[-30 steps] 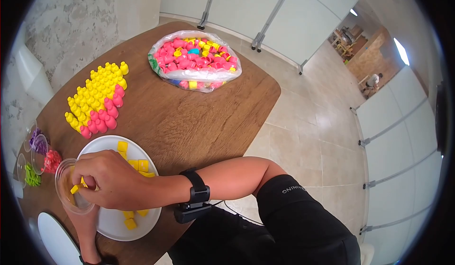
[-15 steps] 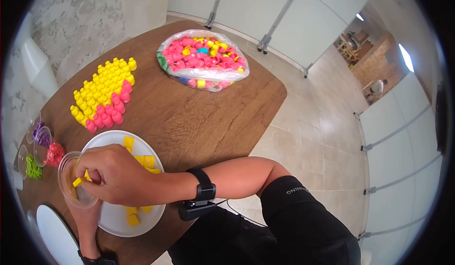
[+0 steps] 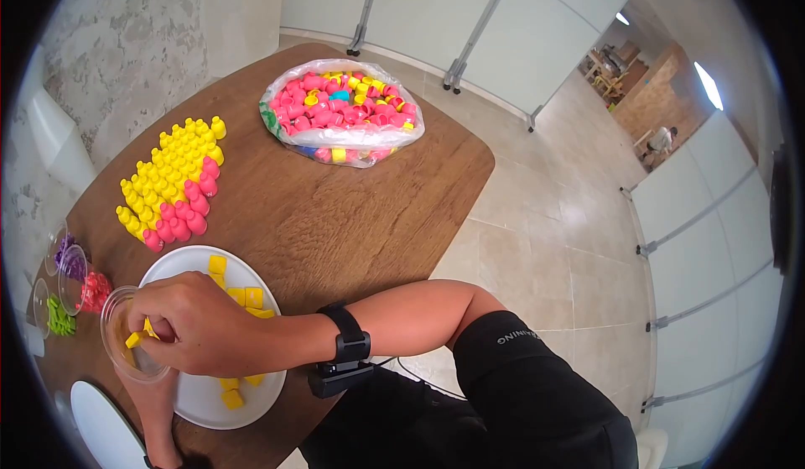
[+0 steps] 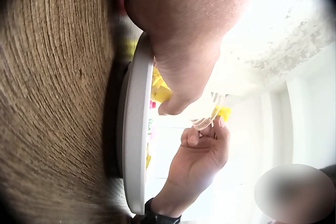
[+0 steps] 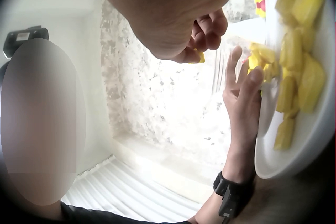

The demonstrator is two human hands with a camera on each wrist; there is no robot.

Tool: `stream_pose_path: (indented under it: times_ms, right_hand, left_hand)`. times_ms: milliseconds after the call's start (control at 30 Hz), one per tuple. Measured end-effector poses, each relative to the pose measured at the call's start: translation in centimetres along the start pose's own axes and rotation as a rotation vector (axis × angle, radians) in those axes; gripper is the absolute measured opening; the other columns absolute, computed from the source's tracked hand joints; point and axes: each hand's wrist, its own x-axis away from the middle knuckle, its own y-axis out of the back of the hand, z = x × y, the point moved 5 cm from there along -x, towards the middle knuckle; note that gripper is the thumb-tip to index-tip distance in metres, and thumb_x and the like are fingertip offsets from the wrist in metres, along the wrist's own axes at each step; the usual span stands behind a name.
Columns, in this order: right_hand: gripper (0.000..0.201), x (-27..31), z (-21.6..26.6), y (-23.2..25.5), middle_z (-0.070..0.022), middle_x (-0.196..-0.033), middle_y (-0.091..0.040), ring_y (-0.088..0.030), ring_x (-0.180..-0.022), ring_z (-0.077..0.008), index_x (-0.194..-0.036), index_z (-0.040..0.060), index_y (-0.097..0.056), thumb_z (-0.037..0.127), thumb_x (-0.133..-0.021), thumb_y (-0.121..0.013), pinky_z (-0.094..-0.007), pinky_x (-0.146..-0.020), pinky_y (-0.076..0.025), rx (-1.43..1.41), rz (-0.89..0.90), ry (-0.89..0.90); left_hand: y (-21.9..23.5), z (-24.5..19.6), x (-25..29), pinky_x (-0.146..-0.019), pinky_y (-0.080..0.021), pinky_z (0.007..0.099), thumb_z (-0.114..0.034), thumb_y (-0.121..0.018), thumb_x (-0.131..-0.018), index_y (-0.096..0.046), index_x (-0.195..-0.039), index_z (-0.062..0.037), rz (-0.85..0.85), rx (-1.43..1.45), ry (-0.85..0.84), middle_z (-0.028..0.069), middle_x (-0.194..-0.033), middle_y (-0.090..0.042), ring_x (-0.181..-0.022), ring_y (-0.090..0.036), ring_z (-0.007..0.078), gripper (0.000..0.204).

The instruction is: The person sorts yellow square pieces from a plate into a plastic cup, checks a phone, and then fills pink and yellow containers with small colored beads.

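Above the clear plastic cup (image 3: 111,345), the right hand (image 3: 201,322) pinches a yellow piece (image 3: 134,339) between thumb and fingers. That piece also shows at the fingertips of the right hand (image 5: 178,19) in the right wrist view. The left hand (image 3: 155,395) grips the cup from below, partly hidden by the right hand in the head view. In the right wrist view, the left hand (image 5: 243,106) has its fingers around the cup, with yellow pieces (image 5: 264,56) by them. A white plate (image 3: 197,410) holding several yellow cubes (image 3: 232,398) lies beneath the right hand.
Rows of yellow bottles (image 3: 172,163) and pink bottles (image 3: 196,221) stand behind the plate. A bag of pink and yellow caps (image 3: 335,112) sits farther back. Cups with purple, red (image 3: 96,289) and green pieces (image 3: 60,318) are at left, a white oval object (image 3: 101,419) at front left.
The head view shifts slightly, first one way and then back. Both hands keep nearly the same place at the cup, and the yellow piece stays in the right fingers.
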Motion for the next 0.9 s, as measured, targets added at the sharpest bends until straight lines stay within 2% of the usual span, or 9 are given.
stream_pose_path:
  times_ms: [333,400,467,500,533,567,633,800,900]
  right_hand:
    - [0.011,0.0,0.2,0.2,-0.0097,-0.068,-0.058,-0.055,-0.057,-0.0238,-0.09,0.0037,-0.068,0.004,-0.08,-0.073,-0.0384,-0.054,-0.041,0.021,0.013,-0.008]
    - [0.013,0.1,0.3,0.5,-0.0089,-0.069,-0.059,-0.058,-0.058,-0.0206,-0.093,0.0042,-0.069,0.006,-0.081,-0.075,-0.0354,-0.053,-0.042,0.001,0.021,-0.038]
    - [0.015,0.3,0.5,0.6,-0.0063,-0.071,-0.061,-0.058,-0.058,-0.0134,-0.098,0.0033,-0.07,0.007,-0.086,-0.078,-0.0311,-0.055,-0.045,0.026,0.047,-0.034]
    - [0.015,0.2,0.8,0.7,-0.0052,-0.075,-0.065,-0.059,-0.06,-0.009,-0.101,0.0023,-0.072,0.004,-0.087,-0.078,-0.0284,-0.055,-0.047,-0.021,0.101,-0.161]
    - [0.02,0.1,1.1,0.9,-0.0031,-0.078,-0.067,-0.06,-0.063,-0.0058,-0.106,0.0022,-0.074,0.0,-0.087,-0.079,-0.0247,-0.057,-0.048,0.043,0.088,-0.085]
    - [0.02,0.1,1.2,1.0,-0.0055,-0.074,-0.066,-0.061,-0.062,-0.0095,-0.103,0.0012,-0.074,-0.001,-0.084,-0.08,-0.028,-0.053,-0.046,0.018,0.062,-0.11]
    - [0.022,-0.4,1.7,1.4,-0.0042,-0.072,-0.064,-0.059,-0.062,-0.0077,-0.103,0.0003,-0.077,-0.005,-0.082,-0.08,-0.0254,-0.054,-0.044,0.132,0.102,-0.054]
    - [0.023,-0.4,1.6,1.2,-0.0018,-0.073,-0.063,-0.056,-0.065,-0.0058,-0.105,-0.0021,-0.079,-0.007,-0.082,-0.08,-0.0219,-0.06,-0.043,0.103,0.111,-0.176]
    - [0.023,-0.4,1.5,1.2,-0.0014,-0.075,-0.065,-0.057,-0.066,-0.0054,-0.105,-0.0029,-0.079,-0.006,-0.083,-0.081,-0.0218,-0.061,-0.043,0.128,0.11,-0.176]
  left_hand:
    - [0.0,-0.4,-0.3,-0.115,-0.042,0.0406,-0.011,-0.086,-0.075,-0.049,-0.148,-0.0026,-0.044,0.02,-0.003,0.0142,-0.142,-0.059,-0.134,-0.058,0.0258,0.082]
    - [-0.1,-0.8,-0.5,-0.114,-0.044,0.0405,-0.013,-0.09,-0.072,-0.051,-0.146,-0.0021,-0.006,-0.006,-0.088,0.0141,-0.141,-0.06,-0.132,-0.059,0.0265,0.083]
    - [-0.2,-2.3,-0.1,-0.111,-0.047,0.0411,-0.015,-0.094,-0.07,-0.055,-0.141,-0.0028,-0.006,0.051,-0.002,0.0143,-0.138,-0.062,-0.129,-0.06,0.0277,0.081]
    - [-0.2,-3.2,-0.4,-0.11,-0.048,0.0415,-0.014,-0.094,-0.071,-0.055,-0.141,-0.0035,0.044,0.028,-0.07,0.0143,-0.137,-0.062,-0.129,-0.061,0.0288,0.08]
    - [-0.2,-3.2,-0.2,-0.11,-0.049,0.0414,-0.013,-0.094,-0.071,-0.056,-0.141,-0.0039,-0.005,0.053,-0.14,0.0143,-0.137,-0.062,-0.129,-0.061,0.029,0.08]
    - [-0.1,-3.6,-0.4,-0.111,-0.048,0.0411,-0.014,-0.095,-0.069,-0.056,-0.141,-0.0043,0.006,0.067,-0.177,0.0143,-0.139,-0.061,-0.131,-0.06,0.0278,0.082]
    - [0.0,-2.9,-0.5,-0.111,-0.047,0.0419,-0.015,-0.096,-0.066,-0.057,-0.14,-0.0051,0.001,0.041,-0.153,0.0142,-0.136,-0.061,-0.13,-0.059,0.03,0.084]
    - [0.5,-3.0,-0.4,-0.108,-0.047,0.043,-0.02,-0.095,-0.066,-0.057,-0.139,-0.0057,0.013,0.043,-0.124,0.0133,-0.13,-0.063,-0.122,-0.059,0.0322,0.084]
    - [0.2,-2.8,-0.4,-0.113,-0.047,0.0408,-0.014,-0.097,-0.064,-0.055,-0.14,-0.0065,0.063,0.055,-0.077,0.0126,-0.144,-0.058,-0.133,-0.058,0.0272,0.088]
